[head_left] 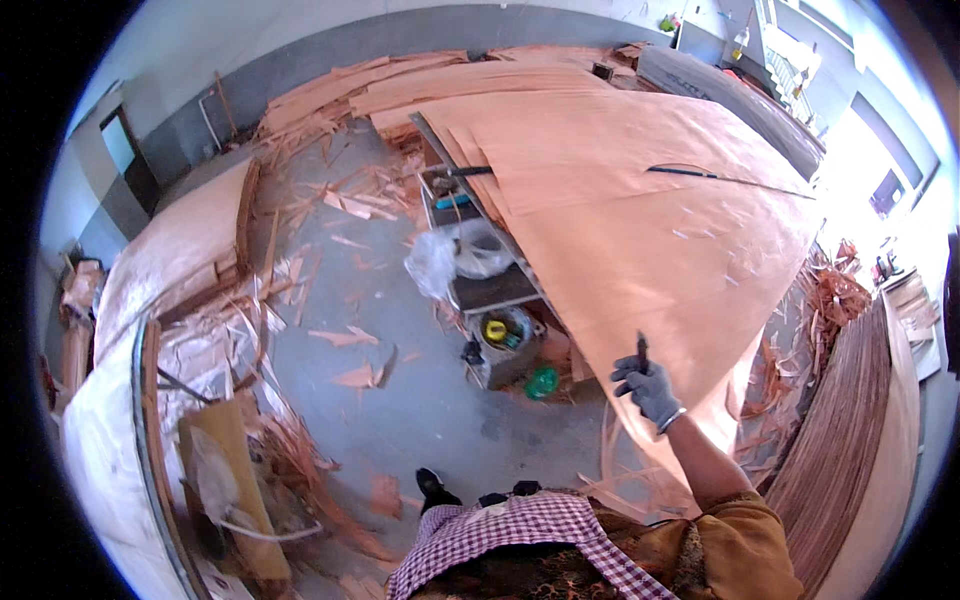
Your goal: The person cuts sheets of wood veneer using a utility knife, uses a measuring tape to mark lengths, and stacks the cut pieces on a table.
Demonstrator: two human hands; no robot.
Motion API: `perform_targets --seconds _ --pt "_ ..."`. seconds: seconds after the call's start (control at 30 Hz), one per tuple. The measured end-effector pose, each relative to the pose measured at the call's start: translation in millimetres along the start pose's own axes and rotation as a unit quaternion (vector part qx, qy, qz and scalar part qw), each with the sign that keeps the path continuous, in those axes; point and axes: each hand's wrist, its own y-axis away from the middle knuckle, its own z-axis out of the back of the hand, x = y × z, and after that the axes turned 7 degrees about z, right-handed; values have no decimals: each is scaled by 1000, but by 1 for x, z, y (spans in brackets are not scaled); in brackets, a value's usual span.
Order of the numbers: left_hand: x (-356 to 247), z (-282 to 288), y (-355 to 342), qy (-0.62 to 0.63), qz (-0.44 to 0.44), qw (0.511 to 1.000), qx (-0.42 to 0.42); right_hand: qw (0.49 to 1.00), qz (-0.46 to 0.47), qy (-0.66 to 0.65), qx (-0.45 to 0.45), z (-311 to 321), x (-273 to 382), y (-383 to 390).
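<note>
My right hand [652, 392], in a grey glove, is closed around a short, dark, slender tool [642, 348] that points away from me; its exact kind cannot be made out. The hand is over the near left edge of a large stack of thin reddish wood veneer sheets [640, 230]. A long dark strip [685, 171] lies on the top sheet, with a thin line running from it to the right edge. Small pale slivers are scattered on the sheet's right part. My left hand is out of view.
Beside the stack's left edge stand a tray shelf [490, 293] with a plastic bag [432, 262] and a bucket [507, 330] holding a yellow item. Veneer scraps [350, 205] litter the grey floor. More veneer stacks [185, 235] stand left, behind and at right [835, 440].
</note>
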Motion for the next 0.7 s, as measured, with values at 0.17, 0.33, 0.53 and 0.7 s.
perform_targets --seconds 0.17,0.33,0.53,0.7 --pt "18 145 -93 -86 -148 984 -55 977 -21 24 208 -147 -44 -46" --pt "-76 311 -107 90 -105 990 -18 962 -90 86 243 -237 -23 -92" --pt "-202 408 -181 91 -140 986 11 982 -53 -37 178 -270 -45 -187" --pt "-283 448 -242 -51 -278 958 -39 986 -61 -67 138 -290 -54 -287"
